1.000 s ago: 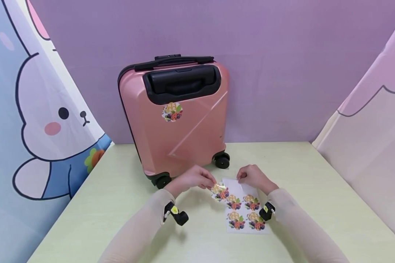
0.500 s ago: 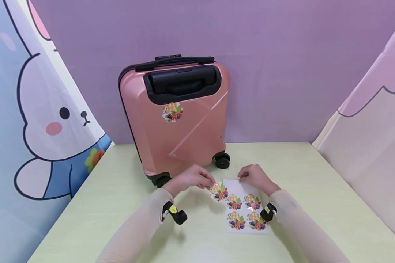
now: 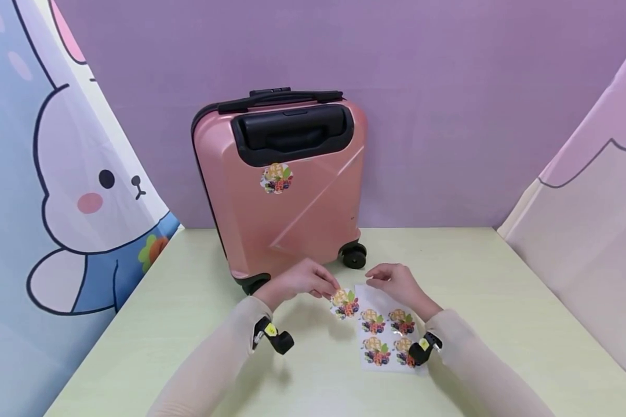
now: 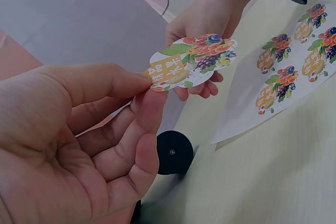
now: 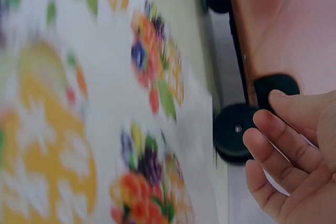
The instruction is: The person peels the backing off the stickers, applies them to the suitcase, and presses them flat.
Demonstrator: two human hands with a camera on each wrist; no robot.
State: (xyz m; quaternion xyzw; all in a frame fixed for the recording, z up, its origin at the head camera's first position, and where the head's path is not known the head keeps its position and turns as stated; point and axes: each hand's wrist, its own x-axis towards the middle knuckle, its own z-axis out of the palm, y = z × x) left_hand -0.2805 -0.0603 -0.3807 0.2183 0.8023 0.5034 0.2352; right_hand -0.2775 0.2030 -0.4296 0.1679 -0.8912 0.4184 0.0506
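Observation:
My left hand (image 3: 306, 279) pinches the edge of a round fruit-print sticker (image 3: 344, 304) between thumb and index finger, as the left wrist view shows up close. This sticker (image 4: 202, 59) hangs off the fingertips beside the white sticker sheet (image 3: 371, 295), which lies on the table with several matching stickers on its lower part. My right hand (image 3: 400, 285) is over the sheet's top edge. In the right wrist view the fingers of that hand (image 5: 296, 153) are loosely bent with nothing between thumb and fingertips. Behind stands a pink suitcase (image 3: 313, 202) bearing a similar sticker (image 3: 277, 178).
The suitcase rests upright on the pale table (image 3: 459, 266), its black wheel (image 3: 353, 256) close behind the hands. A purple backdrop (image 3: 438, 116) rises at the rear, with a rabbit-print cloth (image 3: 68, 202) on the left. Each wrist wears a small black camera.
The right hand has let go of the sheet's top edge and shifted slightly left, its fingers loosening. The left hand, with the sticker, has drawn a little left, away from the sheet.

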